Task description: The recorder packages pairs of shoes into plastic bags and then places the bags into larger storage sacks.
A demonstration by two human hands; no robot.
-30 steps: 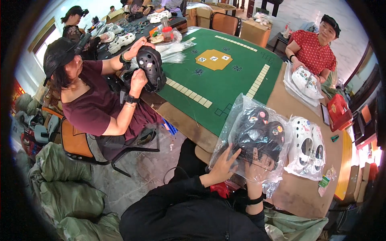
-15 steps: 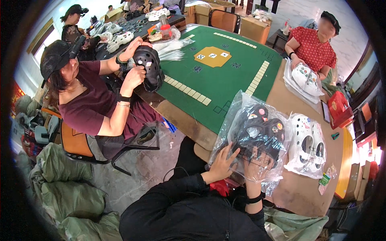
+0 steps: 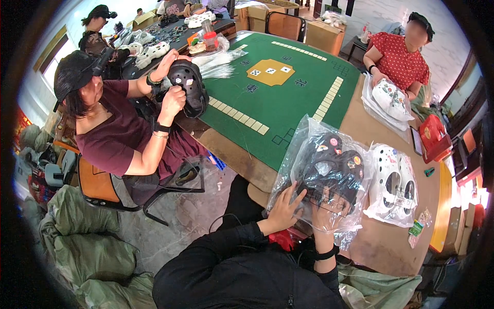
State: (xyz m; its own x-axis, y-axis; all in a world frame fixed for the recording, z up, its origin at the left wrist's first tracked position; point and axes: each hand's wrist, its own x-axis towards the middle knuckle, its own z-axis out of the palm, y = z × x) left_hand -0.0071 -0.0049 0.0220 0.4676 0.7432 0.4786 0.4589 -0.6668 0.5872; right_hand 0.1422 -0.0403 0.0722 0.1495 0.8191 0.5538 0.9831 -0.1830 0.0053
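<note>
A pair of black clogs with colourful charms lies inside a clear plastic bag at the table's near edge. My right hand reaches into the bag's near end, its fingers closed about the heel part of the clogs and partly veiled by shiny plastic. On the bag's left side rests my left hand, fingers spread and touching the film. Just right of the bag, a pair of white clogs lies in another clear bag.
A green mat with rows of pale tiles covers the table's middle. At left, a person holds a black clog; another person, far right, handles bagged white clogs. A small packet lies near the right edge.
My right hand has shifted very slightly within the bag, and the clogs' charms show a little differently. My left hand keeps its place.
</note>
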